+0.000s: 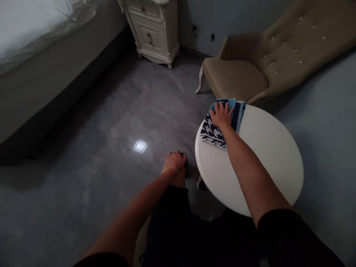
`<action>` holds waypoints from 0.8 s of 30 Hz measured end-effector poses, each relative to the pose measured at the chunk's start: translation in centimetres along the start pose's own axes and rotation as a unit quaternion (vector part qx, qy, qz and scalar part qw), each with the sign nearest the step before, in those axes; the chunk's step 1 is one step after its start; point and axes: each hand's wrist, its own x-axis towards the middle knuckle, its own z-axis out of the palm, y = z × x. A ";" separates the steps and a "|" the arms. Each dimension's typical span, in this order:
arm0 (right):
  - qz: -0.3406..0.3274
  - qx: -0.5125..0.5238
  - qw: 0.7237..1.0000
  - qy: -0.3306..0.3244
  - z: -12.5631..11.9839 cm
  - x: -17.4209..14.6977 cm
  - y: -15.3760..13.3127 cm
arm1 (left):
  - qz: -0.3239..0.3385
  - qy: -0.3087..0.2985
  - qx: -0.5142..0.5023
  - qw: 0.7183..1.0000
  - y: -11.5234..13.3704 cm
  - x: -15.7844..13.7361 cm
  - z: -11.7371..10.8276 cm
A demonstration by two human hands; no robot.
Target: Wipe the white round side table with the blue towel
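Observation:
My right hand (221,115) presses flat, fingers spread, on a folded towel (213,129) with navy houndstooth, stripes and light blue parts. The towel lies at the far left edge of a round white table (271,148), a bit over its rim. On my bent knee rests my left hand (175,161), palm down with its fingers draped over the kneecap and nothing visible in it. Part of the towel is hidden under my right hand and forearm.
A tan tufted armchair (236,76) stands just behind the table. At the back is a white nightstand (152,33), with a bed (55,70) to the left. A bright square light pattern (140,146) shows on the grey floor (116,111). Wall sockets (195,30) are at the back.

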 end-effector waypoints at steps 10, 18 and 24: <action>-0.087 0.033 0.996 0.011 1.2 -19.8 -5.8 | 0.032 0.019 0.026 0.999 0.8 -1.5 1.5; -0.104 0.103 0.989 0.036 4.8 -34.2 -6.4 | 0.040 0.030 0.031 0.998 -0.1 -1.2 2.4; -0.102 0.083 0.991 0.010 3.8 -29.6 -6.8 | 0.037 0.034 0.022 0.998 -0.2 -0.9 2.4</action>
